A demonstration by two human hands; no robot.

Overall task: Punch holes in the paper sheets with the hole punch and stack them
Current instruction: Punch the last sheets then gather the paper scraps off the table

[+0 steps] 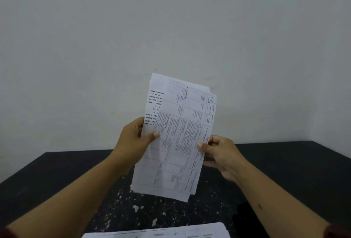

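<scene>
Paper sheets (174,137), thin printed rectangles, pinched by left hand (133,141), right hand (220,154)

I take this for a plain office or study corner. A dark speckled counter (152,213) meets a bare pale wall (133,28), and printed paper sheets (176,139) with tables suggest clerical work.

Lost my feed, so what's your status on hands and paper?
Left hand and right hand both grip the paper sheets, raised above the dark table. More sheets lie at near edge. Hole punch not clearly seen.
</scene>
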